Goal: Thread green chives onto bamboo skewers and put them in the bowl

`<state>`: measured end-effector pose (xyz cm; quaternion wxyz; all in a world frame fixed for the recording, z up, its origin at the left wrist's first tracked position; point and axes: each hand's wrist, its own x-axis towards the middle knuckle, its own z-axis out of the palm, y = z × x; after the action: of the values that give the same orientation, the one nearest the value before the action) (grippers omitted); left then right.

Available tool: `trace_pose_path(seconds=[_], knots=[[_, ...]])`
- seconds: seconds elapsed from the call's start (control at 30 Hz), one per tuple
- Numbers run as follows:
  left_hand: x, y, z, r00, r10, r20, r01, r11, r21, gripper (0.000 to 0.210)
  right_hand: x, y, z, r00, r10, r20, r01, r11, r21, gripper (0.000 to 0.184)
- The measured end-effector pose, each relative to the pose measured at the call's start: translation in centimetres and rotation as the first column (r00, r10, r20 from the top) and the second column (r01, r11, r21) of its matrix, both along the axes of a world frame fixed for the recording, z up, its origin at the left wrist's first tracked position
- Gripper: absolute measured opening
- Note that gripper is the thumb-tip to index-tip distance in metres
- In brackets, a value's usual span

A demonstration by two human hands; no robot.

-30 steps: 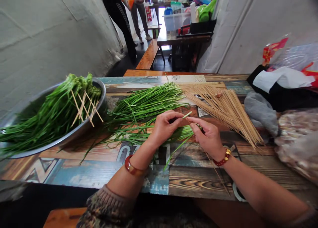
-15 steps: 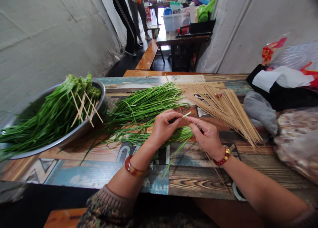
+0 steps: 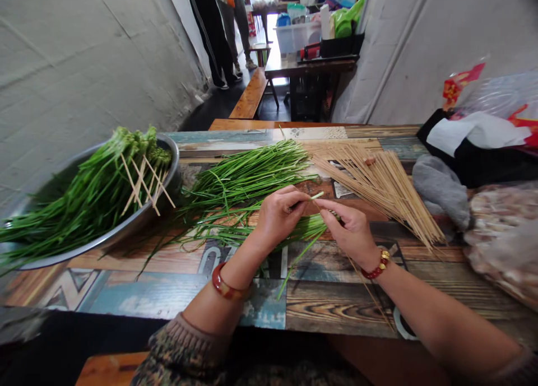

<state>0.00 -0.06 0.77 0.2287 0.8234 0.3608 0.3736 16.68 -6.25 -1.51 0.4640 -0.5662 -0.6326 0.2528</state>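
Observation:
My left hand point(image 3: 281, 213) pinches a chive stalk point(image 3: 317, 195), its pale end poking out past the fingertips. Close beside it, my right hand point(image 3: 351, 229) grips thin bamboo skewers point(image 3: 372, 293), whose long ends slant down below the palm toward the table's front edge. The skewer tips between my fingers are hard to make out. Green chives point(image 3: 309, 229) hang or lie under both hands; which of them are held I cannot tell. A pile of loose chives point(image 3: 252, 170) lies just beyond, and a fan of loose bamboo skewers point(image 3: 395, 190) is spread to its right.
At left a metal basin point(image 3: 105, 243) holds skewered chives point(image 3: 84, 195). On the right are a grey cloth-like bundle point(image 3: 439, 187) and a clear bag of pale pieces point(image 3: 502, 235). Two people stand beyond the table, near a wooden bench point(image 3: 250, 94).
The chive end between my fingers has tilted slightly flatter and my hands have barely moved. In the background, a standing person has shifted a little.

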Motion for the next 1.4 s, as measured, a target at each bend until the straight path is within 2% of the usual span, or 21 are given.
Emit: trace_pose_path(seconds=[0.23, 0.43, 0.67, 0.8, 0.93, 1.1, 1.4], knots=[[0.01, 0.06, -0.14, 1.0, -0.015, -0.023, 0.016, 0.999, 0.042, 0.015, -0.03, 0.09, -0.02, 1.0, -0.006, -0.008, 0.006, 1.0, -0.011, 0.027], [0.09, -0.02, -0.19, 0.999, -0.043, -0.012, 0.043, 0.999, 0.027, 0.016, -0.07, 0.23, -0.15, 1.0, -0.031, 0.004, 0.031, 0.999, -0.032, 0.024], [0.25, 0.0, -0.35, 0.999, 0.032, 0.025, -0.031, 0.999, -0.005, 0.012, -0.23, 0.19, 0.18, 0.999, -0.041, -0.034, 0.038, 0.997, -0.065, 0.048], [0.3, -0.01, -0.27, 0.999, 0.036, 0.031, -0.035, 0.999, -0.009, 0.011, -0.3, 0.05, 0.64, 1.0, -0.023, -0.021, 0.022, 0.997, -0.073, 0.045], [0.4, -0.08, -0.01, 0.998, 0.036, 0.049, -0.035, 0.999, -0.02, 0.011, -0.27, 0.15, 0.36, 0.999, -0.041, -0.036, 0.039, 0.997, -0.063, 0.043], [0.55, -0.14, 0.1, 0.995, 0.021, 0.096, -0.017, 0.999, -0.042, 0.012, -0.22, 0.17, 0.11, 0.998, -0.04, -0.045, 0.036, 0.996, -0.078, 0.025], [0.53, -0.19, -0.26, 0.994, -0.001, 0.112, 0.002, 1.0, -0.014, 0.013, -0.02, 0.0, -0.07, 0.998, -0.027, -0.06, 0.026, 0.999, -0.026, 0.027]])
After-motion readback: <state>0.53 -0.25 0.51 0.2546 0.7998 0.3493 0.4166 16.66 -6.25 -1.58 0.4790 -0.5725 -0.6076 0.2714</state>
